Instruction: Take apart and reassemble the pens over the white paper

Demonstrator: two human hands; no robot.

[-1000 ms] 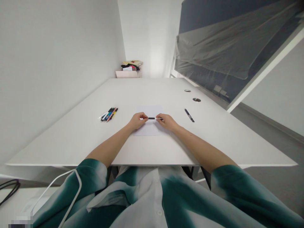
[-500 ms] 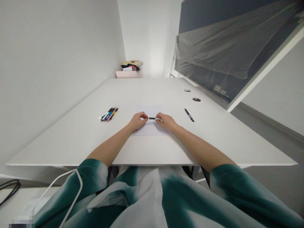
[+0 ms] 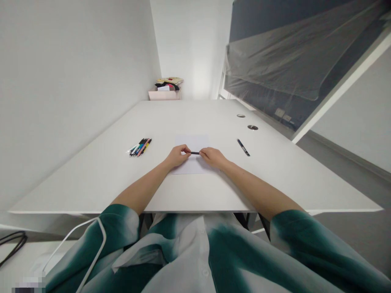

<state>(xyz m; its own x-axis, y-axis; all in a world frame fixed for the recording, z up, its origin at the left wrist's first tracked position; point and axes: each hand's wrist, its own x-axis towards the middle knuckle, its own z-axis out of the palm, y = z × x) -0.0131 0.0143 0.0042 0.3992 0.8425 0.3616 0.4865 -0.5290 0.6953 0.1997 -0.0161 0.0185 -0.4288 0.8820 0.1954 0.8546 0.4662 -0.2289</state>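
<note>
White desk (image 3: pixel 91 183) in a small white room, and both hands were working right in the middle of it. Left hand (image 3: pixel 177 156) and right hand (image 3: pixel 213 158) each pinched one end of a slim black pen (image 3: pixel 194 153), held over a sheet of white paper (image 3: pixel 192 142). Off to the left lay a bunch of colored pens (image 3: pixel 139 147), and a lone black pen (image 3: pixel 243 147) sat to the right.

A slim black pen (image 3: pixel 194 153) sits level, its ends pinched between the left hand (image 3: pixel 177 156) and right hand (image 3: pixel 213 158).
</note>
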